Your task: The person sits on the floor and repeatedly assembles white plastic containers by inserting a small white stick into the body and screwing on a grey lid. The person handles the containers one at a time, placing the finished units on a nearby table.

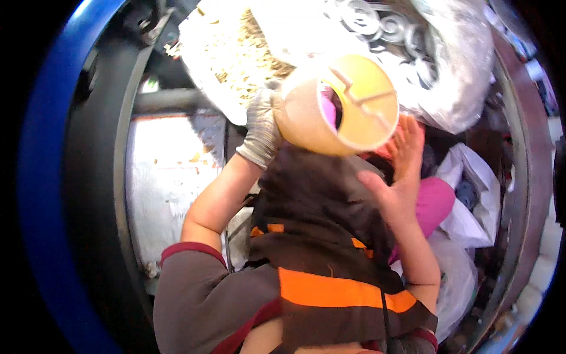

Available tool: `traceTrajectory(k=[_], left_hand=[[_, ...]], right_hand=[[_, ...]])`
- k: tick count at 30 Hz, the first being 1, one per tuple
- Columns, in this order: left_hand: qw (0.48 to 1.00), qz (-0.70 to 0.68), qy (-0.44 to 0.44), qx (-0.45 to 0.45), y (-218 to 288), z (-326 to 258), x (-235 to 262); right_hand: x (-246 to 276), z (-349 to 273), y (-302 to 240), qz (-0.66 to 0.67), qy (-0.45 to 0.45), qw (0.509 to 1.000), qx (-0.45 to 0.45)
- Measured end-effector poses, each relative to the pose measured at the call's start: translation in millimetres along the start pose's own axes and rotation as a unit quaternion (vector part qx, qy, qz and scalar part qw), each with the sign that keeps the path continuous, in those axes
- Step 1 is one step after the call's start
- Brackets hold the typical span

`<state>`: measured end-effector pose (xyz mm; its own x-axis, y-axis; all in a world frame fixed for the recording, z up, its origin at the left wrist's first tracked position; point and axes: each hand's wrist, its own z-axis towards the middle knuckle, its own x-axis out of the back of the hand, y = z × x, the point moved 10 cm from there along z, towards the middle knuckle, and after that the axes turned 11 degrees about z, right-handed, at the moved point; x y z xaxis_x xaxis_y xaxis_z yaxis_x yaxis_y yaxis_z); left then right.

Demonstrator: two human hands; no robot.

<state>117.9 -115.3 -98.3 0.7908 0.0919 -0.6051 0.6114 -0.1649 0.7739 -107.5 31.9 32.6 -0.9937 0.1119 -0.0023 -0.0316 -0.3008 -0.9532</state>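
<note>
My left hand [263, 123], in a grey-white knit glove, grips the left side of a yellow hollow plastic cylinder [302, 112]. The cylinder's wide open end faces up and right, showing raised ribs and a hole inside; pink shows through the hole. My left fingertips are hidden behind it. Bare and spread, my right hand [396, 162] is beside the cylinder's lower right rim, fingers stretched away from me. Whether its fingertips touch the rim I cannot tell. Nothing shows in that palm.
A white sack of small beige pieces [233, 65] lies beyond my left hand. Grey plastic rings [392, 29] lie at the far right, beside a clear plastic bag [463, 71]. A white panel [171, 189] is at left; a dark metal beam [533, 141] runs along the right.
</note>
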Motion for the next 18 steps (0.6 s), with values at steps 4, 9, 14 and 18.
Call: traceTrajectory(k=[4, 9, 14, 18], left_hand=[[0.876, 0.308, 0.022, -0.371, 59.8, -68.8, -92.3], [0.643, 0.473, -0.187, -0.573, 32.4, -164.3, -142.1], [0.615, 0.597, -0.431, -0.282, -28.3, -175.9, -189.2], [0.444, 0.643, -0.535, -0.320, 12.8, -188.5, -193.0]], right_hand=[[28.4, -13.2, 37.6, 0.299, 0.136, 0.941, -0.083], [51.7, -12.0, 71.4, 0.518, 0.177, 0.823, -0.154], [136.8, 0.1, 80.5, 0.394, 0.246, 0.885, -0.027], [142.3, -5.1, 54.1, 0.301, 0.090, 0.946, -0.074]])
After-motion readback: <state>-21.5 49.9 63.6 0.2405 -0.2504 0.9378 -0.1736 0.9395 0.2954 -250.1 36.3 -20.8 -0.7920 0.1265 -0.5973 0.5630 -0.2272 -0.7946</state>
